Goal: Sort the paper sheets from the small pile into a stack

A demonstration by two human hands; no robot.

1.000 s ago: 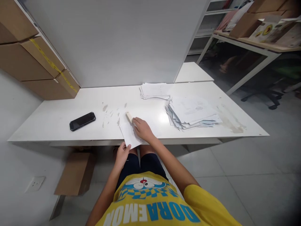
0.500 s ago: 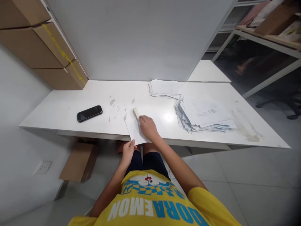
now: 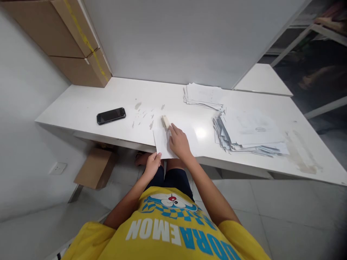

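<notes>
My left hand (image 3: pixel 153 164) pinches the near left corner of a white paper sheet (image 3: pixel 162 142) at the table's front edge, thumb on top. The sheet lies partly on the white table and sticks out a little over its edge. My right hand (image 3: pixel 179 142) rests over the sheet's right part, fingers closed at the near end of a small cream stapler (image 3: pixel 165 121). The stapler's far end points away from me, past the sheet's far edge. My palm hides its near end and some of the paper.
A black phone (image 3: pixel 111 116) lies on the left of the table (image 3: pixel 81 104). To the right are a thick, uneven paper stack (image 3: pixel 249 126) and a smaller pile (image 3: pixel 203 94) behind it. Cardboard boxes (image 3: pixel 78 70) stand at the back left; another box (image 3: pixel 93 168) sits below.
The camera view has shifted, so the table appears tilted and moved right. My right hand and the stapler have turned slightly on the sheet. My left hand still pinches the corner.
</notes>
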